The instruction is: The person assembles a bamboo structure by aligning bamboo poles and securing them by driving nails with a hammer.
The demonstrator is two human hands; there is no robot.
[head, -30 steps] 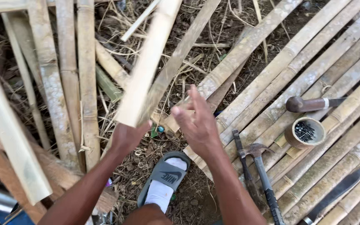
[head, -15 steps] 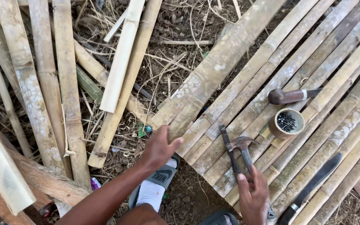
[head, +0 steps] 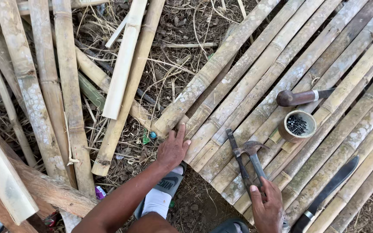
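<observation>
Two bare forearms in view, no sleeves, no gloves, no watch or rings visible. Left hand (head: 172,149) and right hand (head: 267,208) both bare, nails short. Near edge: foot in white sock (head: 155,203) and grey slide sandal (head: 168,184) with dark strap. Second dark sandal (head: 229,225) partly visible, near centre.

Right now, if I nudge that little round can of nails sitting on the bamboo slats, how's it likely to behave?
The can of nails stands upright and open-topped on rounded bamboo slats, so it could probably rock or tip. Its loose dark nails would likely spill into the gaps between slats. With the nails inside, it is probably heavy for its size.
</observation>
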